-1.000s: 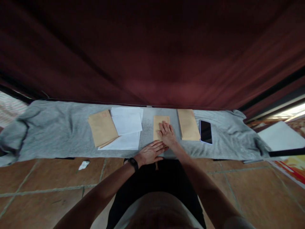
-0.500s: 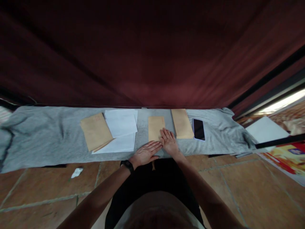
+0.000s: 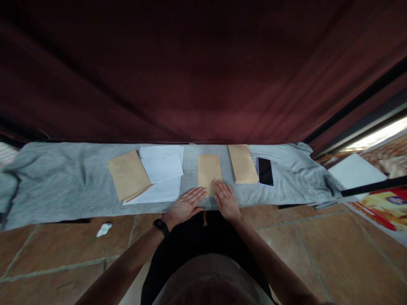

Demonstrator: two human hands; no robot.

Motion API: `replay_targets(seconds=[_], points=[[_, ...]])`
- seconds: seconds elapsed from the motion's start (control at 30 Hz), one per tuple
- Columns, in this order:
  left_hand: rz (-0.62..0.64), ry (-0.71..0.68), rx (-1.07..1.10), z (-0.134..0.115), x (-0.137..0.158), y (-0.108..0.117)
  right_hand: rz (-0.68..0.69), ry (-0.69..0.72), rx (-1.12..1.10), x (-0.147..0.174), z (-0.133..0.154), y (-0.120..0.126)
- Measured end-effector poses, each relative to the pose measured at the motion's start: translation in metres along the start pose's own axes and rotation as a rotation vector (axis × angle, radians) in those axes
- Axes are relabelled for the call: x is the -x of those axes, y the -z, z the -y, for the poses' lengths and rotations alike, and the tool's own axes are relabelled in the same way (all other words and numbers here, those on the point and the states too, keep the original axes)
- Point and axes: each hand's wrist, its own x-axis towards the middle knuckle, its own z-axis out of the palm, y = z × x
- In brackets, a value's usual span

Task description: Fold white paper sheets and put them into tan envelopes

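Note:
In front of me a brown paper envelope (image 3: 209,169) with small red print near its upper right corner lies flat on a grey cloth (image 3: 79,182). My left hand (image 3: 188,204) rests flat, fingers stretched out, its tips at the envelope's lower left edge. At the lower right edge, my right hand (image 3: 226,201) lies with fingers extended, fingertips touching the paper. Neither hand grips anything. Left of them several brown envelopes (image 3: 129,176) overlap white paper sheets (image 3: 162,165). To the right is another stack of brown envelopes (image 3: 243,165).
A phone (image 3: 265,172) with a dark screen lies right of the envelope stack. A dark red curtain (image 3: 197,84) hangs behind the cloth-covered surface. On the tiled floor (image 3: 295,254) there is a crumpled white scrap (image 3: 104,229). A colourful printed box or sheet (image 3: 386,209) is at far right.
My hands have moved apart and slightly toward me, the left one leftward and the right one down the envelope. More of the envelope shows now; it stays in place.

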Motion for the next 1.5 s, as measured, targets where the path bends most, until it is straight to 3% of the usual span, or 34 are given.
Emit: replay_targets(seconds=[0.1, 0.33, 0.87, 1.07, 1.23, 1.5], points=[[-0.028, 0.047, -0.012, -0.012, -0.002, -0.005, 0.059, 0.098, -0.03, 0.014, 0.02, 0.0], [-0.047, 0.147, -0.031, -0.041, -0.008, -0.014, 0.077, 0.058, -0.001, 0.023, 0.025, 0.002], [-0.069, 0.196, -0.05, -0.029, 0.019, -0.004, 0.059, -0.043, 0.06, 0.043, 0.0, 0.011], [-0.102, 0.222, -0.023, -0.046, 0.002, -0.008, 0.008, -0.059, 0.006, 0.037, 0.008, 0.01], [-0.076, 0.207, 0.003, -0.064, -0.022, -0.022, 0.046, 0.006, -0.031, 0.027, 0.021, 0.004], [-0.047, 0.198, -0.028, -0.056, -0.012, -0.022, 0.032, -0.03, 0.009, 0.035, 0.004, 0.008]])
